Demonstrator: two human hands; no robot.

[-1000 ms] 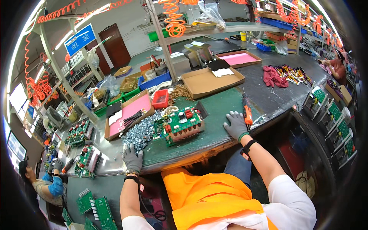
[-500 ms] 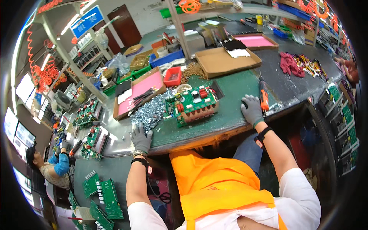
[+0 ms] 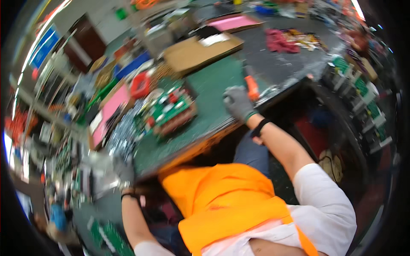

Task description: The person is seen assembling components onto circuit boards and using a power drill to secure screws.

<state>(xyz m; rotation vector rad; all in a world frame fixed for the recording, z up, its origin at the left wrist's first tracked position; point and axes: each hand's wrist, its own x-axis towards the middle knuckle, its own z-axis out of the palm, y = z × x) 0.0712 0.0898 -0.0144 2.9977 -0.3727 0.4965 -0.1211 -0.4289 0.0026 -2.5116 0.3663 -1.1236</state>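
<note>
As the green-topped table [image 3: 218, 83] spreads before me, the circuit-board assembly [image 3: 174, 112] sits near its front edge, between my left hand [image 3: 124, 170] at that edge and my right hand [image 3: 239, 103] just beside an orange tool [image 3: 252, 88], and I cannot tell whether either is clenched or released.

Mid-frame, the green tabletop [image 3: 213, 98] gave passage. The board [image 3: 168, 112] blocked left of centre, the driver [image 3: 252, 88] right of centre.

Motion blur smears the workbench [image 3: 220, 83], worst at left, under bright tube lights [image 3: 47, 23], with dark, bending fisheye edges.
</note>
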